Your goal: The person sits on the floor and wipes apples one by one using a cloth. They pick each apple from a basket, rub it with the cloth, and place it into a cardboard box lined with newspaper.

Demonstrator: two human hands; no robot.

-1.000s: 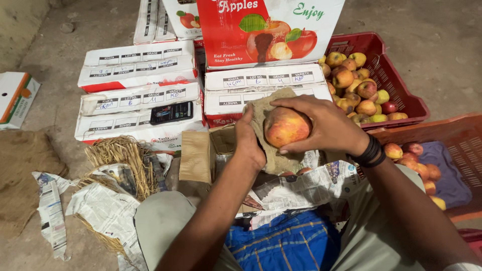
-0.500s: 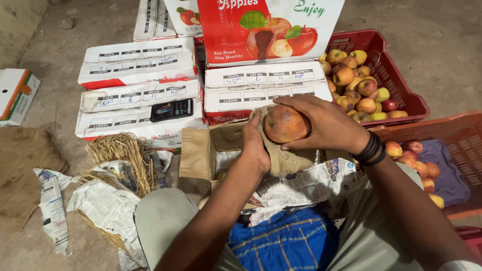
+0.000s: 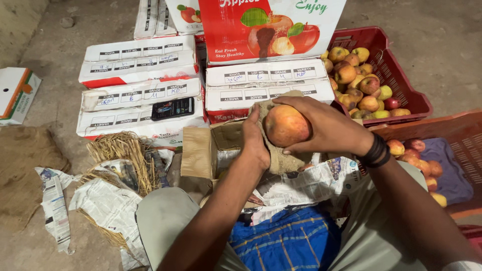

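Two hands, one fruit: a seated person cradles a red-and-yellow apple point(image 3: 286, 125) above an open cardboard box point(image 3: 211, 148), the landmark for everything below.
Right hand: the right hand point(image 3: 329, 125) curls over the apple from the far side, fingers closed round it, apparently so the fruit can be turned against the cloth.
Left hand: the left hand point(image 3: 255, 140) is partly closed, pressing a brown burlap cloth point(image 3: 281, 160) to the near side of the apple; the cloth wraps beneath the fruit like a wiping pad.
Apple: held in the air just above and to the right of the cardboard box, touching both hands and the cloth.
Red crate point(image 3: 396, 75): beyond and to the right of the box, heaped with loose apples, within arm's reach.
Orange crate point(image 3: 452, 135): right of the box, beside the person's right arm, holding more apples on a purple liner.
Cartons point(image 3: 140, 85): white and red flat-stacked fruit cartons lie behind and to the left of the box; a dark phone point(image 3: 173, 108) rests on one.
Straw point(image 3: 120, 150): bundled just left of the box, over crumpled newspaper point(image 3: 110, 206), likely kept close as padding.
Wristband point(image 3: 374, 150): dark bands circle the right wrist.
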